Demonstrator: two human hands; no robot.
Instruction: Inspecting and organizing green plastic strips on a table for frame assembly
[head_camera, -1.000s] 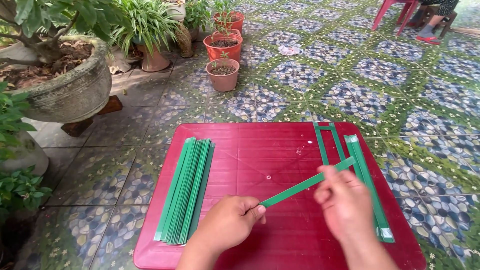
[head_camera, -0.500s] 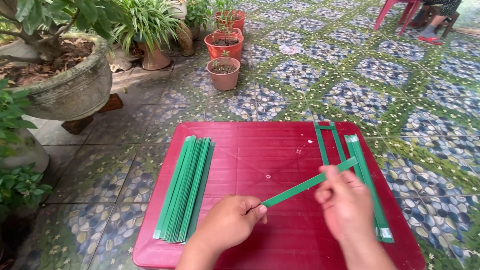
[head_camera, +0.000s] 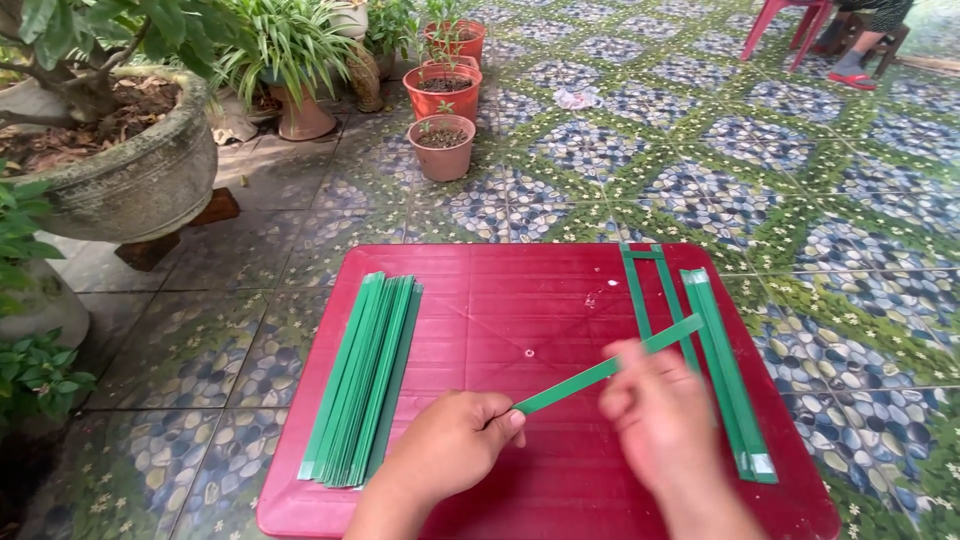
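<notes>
Head view (only view).

Work surface: low square red plastic table (head_camera: 560, 300) on a patterned tile floor (head_camera: 720, 190).

Left hand (head_camera: 450, 450), at approx. 6 o'clock on the table: fingers curled, thumb and forefinger pinching the near end of a long flat green strip (head_camera: 590, 372). Right hand (head_camera: 665, 420), at approx. 5 o'clock: motion-blurred, fingers bunched around the strip's mid-length; whether it grips or only guides, cannot tell.

Strip position: runs diagonally from the left-hand pinch toward 2 o'clock. Its far end lies across two narrow green strips joined by a short crosspiece (head_camera: 650, 290); contact w/ them looks likely but can't be confirmed.

Adjacent stock:
- Thick bundle of green strips (head_camera: 362, 375) at 9 o'clock, well apart from both hands.
- Smaller stack of green strips w/ pale ends (head_camera: 725, 370) at 3 o'clock, just beside the right hand.

Procedure note (judgement): keep the left pinch firm and low so the strip stays flat, not twisted. Guide w/ the right hand close to the crossing point; square the strip to the two rails before pressing down.

Background: terracotta plant pots (head_camera: 442, 145) at 11 o'clock, large stone planter (head_camera: 130, 180) at 10 o'clock.
</notes>
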